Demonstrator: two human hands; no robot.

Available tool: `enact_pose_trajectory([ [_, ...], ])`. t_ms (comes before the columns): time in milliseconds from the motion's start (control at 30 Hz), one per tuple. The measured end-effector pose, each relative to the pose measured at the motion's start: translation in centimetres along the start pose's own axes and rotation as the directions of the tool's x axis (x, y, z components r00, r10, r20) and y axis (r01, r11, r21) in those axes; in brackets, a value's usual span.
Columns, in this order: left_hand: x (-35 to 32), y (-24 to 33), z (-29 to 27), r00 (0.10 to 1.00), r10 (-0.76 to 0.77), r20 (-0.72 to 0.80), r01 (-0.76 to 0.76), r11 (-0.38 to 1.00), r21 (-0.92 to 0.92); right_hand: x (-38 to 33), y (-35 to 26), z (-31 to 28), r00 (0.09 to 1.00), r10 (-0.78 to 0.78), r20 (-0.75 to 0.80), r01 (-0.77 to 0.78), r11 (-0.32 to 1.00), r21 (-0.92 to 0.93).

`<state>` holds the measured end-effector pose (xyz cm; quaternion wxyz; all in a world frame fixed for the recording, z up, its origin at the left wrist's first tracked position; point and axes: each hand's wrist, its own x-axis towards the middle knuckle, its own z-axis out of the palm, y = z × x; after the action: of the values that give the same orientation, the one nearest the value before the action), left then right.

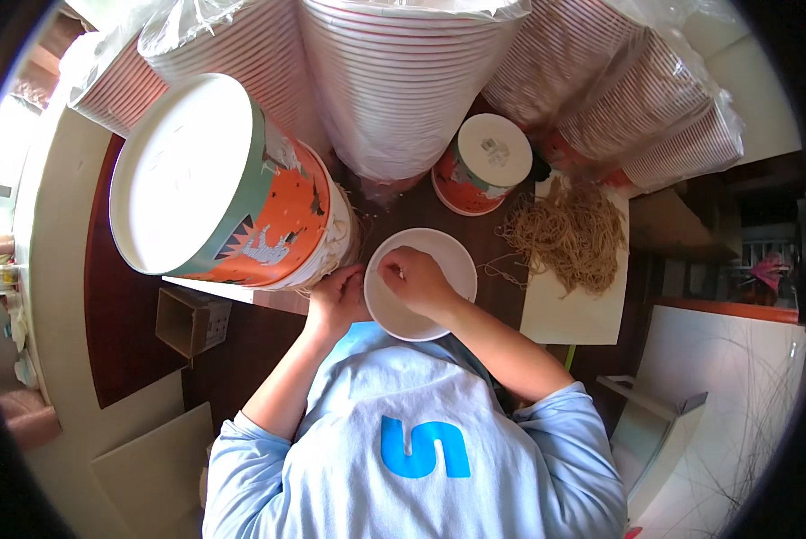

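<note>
A white paper bucket (439, 256) sits upright in front of me with its mouth facing up. My left hand (338, 301) grips its left rim from outside. My right hand (414, 277) reaches into the bucket, fingers pinched together near the inner left wall; what they pinch is too small to tell. A pile of tan string-like handles (572, 232) lies on a pale board (569, 314) to the right of the bucket.
A stack of orange-and-green printed buckets (241, 198) lies on its side at the left. One printed bucket (486, 163) stands upside down behind. Bagged stacks of nested white cups (403, 81) fill the back. A small cardboard box (192, 319) sits lower left.
</note>
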<state>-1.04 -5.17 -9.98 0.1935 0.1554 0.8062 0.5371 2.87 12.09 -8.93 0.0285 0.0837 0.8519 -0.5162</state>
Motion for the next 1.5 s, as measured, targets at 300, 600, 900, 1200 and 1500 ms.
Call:
enact_pose_trajectory([
  [300,0.3,-0.4,0.1,1.000,0.000,0.022,0.000,1.000,-0.001,0.1,0.0,0.1,1.000,0.011,-0.011,-0.011,0.999,-0.037],
  [600,0.5,0.4,0.0,0.999,-0.012,0.047,0.013,1.000,-0.012,0.1,0.6,0.5,0.999,0.048,-0.010,-0.047,0.997,0.062],
  [900,0.5,0.8,-0.2,0.998,-0.026,0.061,0.026,1.000,0.001,0.1,0.6,0.8,0.998,0.056,-0.024,-0.053,0.992,0.115],
  [1200,0.9,2.7,-0.3,0.967,0.236,0.096,-0.251,0.949,0.189,0.0,1.0,1.3,0.997,0.075,-0.022,-0.072,0.990,0.124],
  [1500,1.2,0.7,2.6,0.995,-0.061,0.074,0.070,0.991,-0.117,0.2,-0.7,-2.6,0.993,0.114,-0.007,-0.113,0.991,0.069],
])
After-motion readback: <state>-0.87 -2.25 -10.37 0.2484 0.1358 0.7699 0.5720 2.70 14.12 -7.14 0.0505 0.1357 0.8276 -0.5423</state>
